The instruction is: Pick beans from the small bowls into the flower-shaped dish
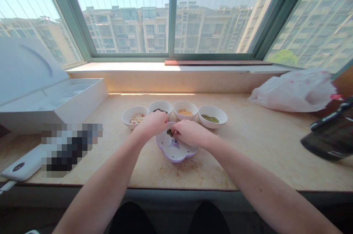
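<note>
Nearly closed, right hand pinches green beans on a lilac plate; left hand curls alongside.

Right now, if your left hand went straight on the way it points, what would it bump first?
The left hand would likely bump the white bowl of dark seeds just ahead, though depth is hard to judge.

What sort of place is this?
Probably a home, likely a flat several floors up: a wide window looks onto tall apartment blocks, and small white bowls of dried seeds sit on a broad stone ledge below it.
</note>
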`<action>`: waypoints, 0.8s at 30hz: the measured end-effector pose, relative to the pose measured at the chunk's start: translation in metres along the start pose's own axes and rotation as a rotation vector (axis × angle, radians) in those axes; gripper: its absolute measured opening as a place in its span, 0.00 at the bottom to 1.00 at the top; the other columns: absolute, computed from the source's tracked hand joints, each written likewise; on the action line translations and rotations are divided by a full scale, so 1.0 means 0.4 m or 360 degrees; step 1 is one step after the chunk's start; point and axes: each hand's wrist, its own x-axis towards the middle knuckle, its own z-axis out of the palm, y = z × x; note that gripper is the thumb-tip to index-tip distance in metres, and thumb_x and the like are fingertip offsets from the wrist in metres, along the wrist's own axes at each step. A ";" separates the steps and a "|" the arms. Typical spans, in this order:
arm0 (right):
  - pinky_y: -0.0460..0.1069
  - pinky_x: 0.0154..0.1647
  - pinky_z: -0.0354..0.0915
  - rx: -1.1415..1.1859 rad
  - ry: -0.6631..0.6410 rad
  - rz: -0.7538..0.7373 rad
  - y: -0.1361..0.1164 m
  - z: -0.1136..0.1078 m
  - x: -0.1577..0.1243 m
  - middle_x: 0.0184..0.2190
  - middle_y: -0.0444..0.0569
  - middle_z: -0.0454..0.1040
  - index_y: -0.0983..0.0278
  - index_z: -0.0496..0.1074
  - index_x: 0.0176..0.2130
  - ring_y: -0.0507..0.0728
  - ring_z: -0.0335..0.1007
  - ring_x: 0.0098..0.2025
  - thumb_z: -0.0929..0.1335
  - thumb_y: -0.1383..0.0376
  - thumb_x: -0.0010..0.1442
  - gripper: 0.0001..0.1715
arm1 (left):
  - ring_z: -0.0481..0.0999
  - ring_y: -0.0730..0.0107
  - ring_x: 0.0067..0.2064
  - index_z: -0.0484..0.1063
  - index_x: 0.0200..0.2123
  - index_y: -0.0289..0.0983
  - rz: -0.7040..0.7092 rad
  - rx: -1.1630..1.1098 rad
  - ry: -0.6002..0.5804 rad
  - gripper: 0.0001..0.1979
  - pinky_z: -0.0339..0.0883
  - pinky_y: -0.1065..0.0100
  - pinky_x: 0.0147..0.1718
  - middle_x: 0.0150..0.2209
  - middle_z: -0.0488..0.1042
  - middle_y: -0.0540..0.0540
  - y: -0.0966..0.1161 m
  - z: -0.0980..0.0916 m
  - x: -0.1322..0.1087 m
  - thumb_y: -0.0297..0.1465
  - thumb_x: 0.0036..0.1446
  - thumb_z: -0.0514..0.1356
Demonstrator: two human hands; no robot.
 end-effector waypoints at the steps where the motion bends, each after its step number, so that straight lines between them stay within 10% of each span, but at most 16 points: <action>1: 0.52 0.36 0.63 0.0018 -0.0009 -0.0004 0.000 0.000 -0.001 0.37 0.55 0.83 0.63 0.82 0.36 0.62 0.76 0.37 0.67 0.69 0.61 0.11 | 0.79 0.60 0.37 0.80 0.37 0.36 -0.0003 -0.0003 -0.0006 0.13 0.68 0.67 0.33 0.42 0.80 0.38 0.001 -0.001 -0.001 0.30 0.62 0.55; 24: 0.52 0.31 0.61 0.0045 -0.0005 0.0083 -0.008 0.034 -0.001 0.36 0.55 0.82 0.62 0.77 0.42 0.60 0.75 0.32 0.64 0.68 0.64 0.13 | 0.79 0.61 0.39 0.78 0.36 0.36 -0.0003 -0.0013 -0.0052 0.12 0.67 0.67 0.35 0.42 0.80 0.39 0.005 -0.005 -0.005 0.29 0.62 0.54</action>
